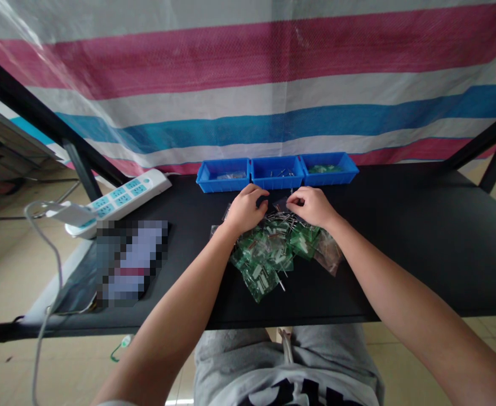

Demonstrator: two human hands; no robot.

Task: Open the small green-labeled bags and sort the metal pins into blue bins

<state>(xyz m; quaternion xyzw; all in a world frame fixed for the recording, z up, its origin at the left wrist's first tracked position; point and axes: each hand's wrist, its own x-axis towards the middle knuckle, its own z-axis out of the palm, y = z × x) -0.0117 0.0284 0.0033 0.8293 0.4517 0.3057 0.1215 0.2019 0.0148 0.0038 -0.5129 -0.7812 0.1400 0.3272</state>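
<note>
A heap of small green plastic packets (260, 276) lies on the black tabletop between my forearms, with pale pieces showing inside. Loose metal pins or screws (289, 219) are spread at its far side, and a brownish clear bag (328, 252) rests at the right. My left hand (248, 208) is over the heap's far left edge, thumb and fingers apart, with nothing visible between them. Opposite it, my right hand (311, 206) pinches its thumb and fingertips together above the metal pieces. Whatever is in that pinch is too small to make out.
Behind the heap stand three blue bins: the left one (223, 185) holds clear packets, the middle one (277, 182) metal pieces, the right one (330, 177) green packets. A power strip (123, 200) with a plugged-in cable and a pixelated flat object (136, 259) lie at left.
</note>
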